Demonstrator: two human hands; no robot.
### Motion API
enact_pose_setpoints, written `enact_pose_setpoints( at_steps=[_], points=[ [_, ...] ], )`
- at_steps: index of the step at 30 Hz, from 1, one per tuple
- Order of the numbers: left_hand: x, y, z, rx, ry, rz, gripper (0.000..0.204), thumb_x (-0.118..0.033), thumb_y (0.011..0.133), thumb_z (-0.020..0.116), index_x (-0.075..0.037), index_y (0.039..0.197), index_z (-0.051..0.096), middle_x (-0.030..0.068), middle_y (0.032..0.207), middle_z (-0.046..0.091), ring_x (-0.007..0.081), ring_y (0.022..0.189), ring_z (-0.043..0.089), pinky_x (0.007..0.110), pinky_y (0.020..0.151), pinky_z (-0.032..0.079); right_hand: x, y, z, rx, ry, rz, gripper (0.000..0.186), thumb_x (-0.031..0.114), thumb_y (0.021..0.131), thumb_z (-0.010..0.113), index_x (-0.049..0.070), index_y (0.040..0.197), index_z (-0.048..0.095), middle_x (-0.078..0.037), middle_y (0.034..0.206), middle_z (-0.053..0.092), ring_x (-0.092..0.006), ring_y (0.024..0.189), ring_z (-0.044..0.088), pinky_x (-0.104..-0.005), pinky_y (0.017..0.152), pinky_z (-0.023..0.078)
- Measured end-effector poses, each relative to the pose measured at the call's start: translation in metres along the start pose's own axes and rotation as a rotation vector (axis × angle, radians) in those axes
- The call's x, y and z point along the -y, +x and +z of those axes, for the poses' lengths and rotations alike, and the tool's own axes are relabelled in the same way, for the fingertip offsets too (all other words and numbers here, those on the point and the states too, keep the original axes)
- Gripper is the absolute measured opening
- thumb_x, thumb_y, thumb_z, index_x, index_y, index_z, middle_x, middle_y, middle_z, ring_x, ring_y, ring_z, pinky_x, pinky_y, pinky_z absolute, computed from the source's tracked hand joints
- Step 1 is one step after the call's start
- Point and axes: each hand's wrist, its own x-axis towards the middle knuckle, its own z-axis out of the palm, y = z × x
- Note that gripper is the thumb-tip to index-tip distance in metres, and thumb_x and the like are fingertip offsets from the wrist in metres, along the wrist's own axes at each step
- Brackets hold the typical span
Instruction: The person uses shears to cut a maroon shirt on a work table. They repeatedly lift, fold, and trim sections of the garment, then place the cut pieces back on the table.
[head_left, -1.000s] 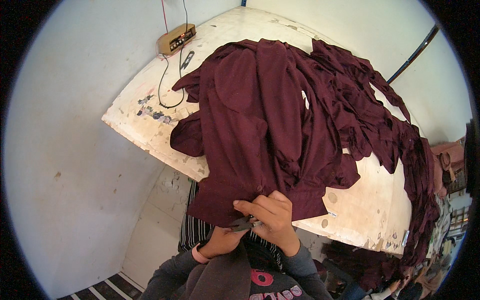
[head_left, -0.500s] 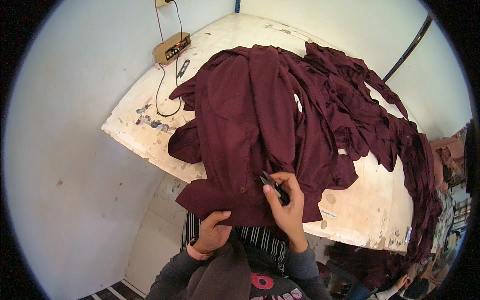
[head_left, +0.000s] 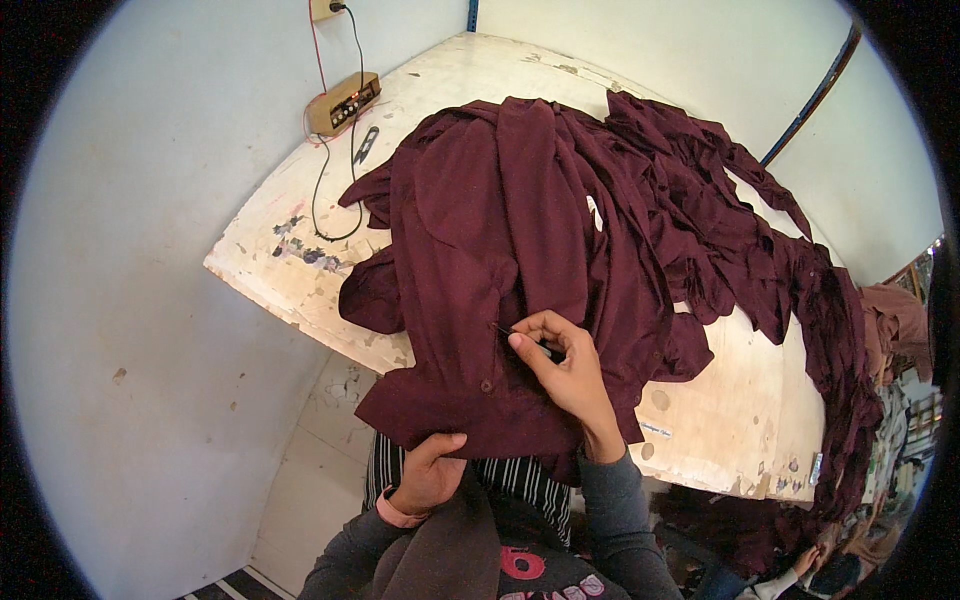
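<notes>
A dark maroon buttoned shirt (head_left: 450, 220) lies spread over the table's near edge and toward me. My left hand (head_left: 430, 475) pinches its near edge, thumb on top and fingers beneath the cloth. My right hand (head_left: 565, 365) is closed round small black thread snips (head_left: 550, 350), mostly hidden by the fingers. Their thin tip meets the shirt front beside an upper button (head_left: 493, 327). Closer to me, another button (head_left: 487, 386) shows on the same front strip.
On the pale worn table (head_left: 270, 240), more maroon garments (head_left: 690, 200) heap to the right and hang over the edge. A wooden power strip (head_left: 343, 104) with a looped cable and a small black tool (head_left: 368, 145) lie at the far left. Another person's hand (head_left: 806, 560) shows lower right.
My right hand has moved away from me and slightly left with the snips, from near the lower button to the upper one. My left hand keeps its hold on the shirt edge.
</notes>
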Motion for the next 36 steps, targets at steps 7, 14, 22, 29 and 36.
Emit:
enact_pose_setpoints(
  at_steps=[7,14,22,29,36],
  points=[
    [0.001,0.0,-0.004,0.05,0.009,0.003,0.059,-0.006,0.089,0.054,-0.008,0.148,0.048,0.0101,0.151,0.051,0.0303,0.142,0.044,0.053,0.123,0.026,-0.002,0.0,0.001,0.021,0.024,0.058,0.02,0.023,0.092,0.074,0.004,0.1,0.071,-0.003,0.086,0.073,-0.0106,0.082,0.067,-0.0273,0.079,0.05],
    [-0.002,-0.002,0.002,0.024,-0.035,0.136,0.054,-0.013,0.093,0.053,-0.007,0.147,0.048,0.0095,0.149,0.053,0.0298,0.14,0.047,0.053,0.122,0.03,0.003,-0.015,0.008,0.09,0.171,-0.008,0.034,0.012,0.088,0.079,0.006,0.118,0.063,0.0,0.088,0.07,-0.0072,0.085,0.063,-0.0251,0.083,0.049],
    [-0.046,0.002,0.015,-0.21,0.357,0.335,0.043,-0.011,0.102,0.058,-0.003,0.143,0.05,0.0121,0.143,0.057,0.0285,0.133,0.054,0.046,0.115,0.042,0.001,-0.039,-0.007,0.015,-0.002,0.003,0.034,0.009,0.085,0.079,0.007,0.116,0.065,-0.005,0.089,0.07,-0.0115,0.087,0.067,-0.028,0.08,0.052],
    [-0.036,-0.016,0.017,-0.142,0.573,0.373,0.039,-0.003,0.102,0.059,-0.002,0.14,0.052,0.0106,0.138,0.059,0.0236,0.126,0.057,0.041,0.109,0.045,0.048,-0.055,0.016,-0.06,-0.217,-0.356,0.025,0.021,0.083,0.08,0.009,0.101,0.068,-0.006,0.083,0.07,-0.0251,0.068,0.065,-0.0351,0.063,0.044],
    [-0.025,-0.023,0.009,-0.018,0.601,0.407,0.033,-0.006,0.105,0.056,0.001,0.137,0.057,0.008,0.129,0.065,0.0157,0.117,0.059,0.032,0.102,0.045,0.072,-0.056,0.042,-0.027,-0.29,-0.567,0.025,0.02,0.083,0.081,0.01,0.102,0.068,-0.002,0.079,0.069,-0.0179,0.061,0.063,-0.0323,0.057,0.037]
  ],
)
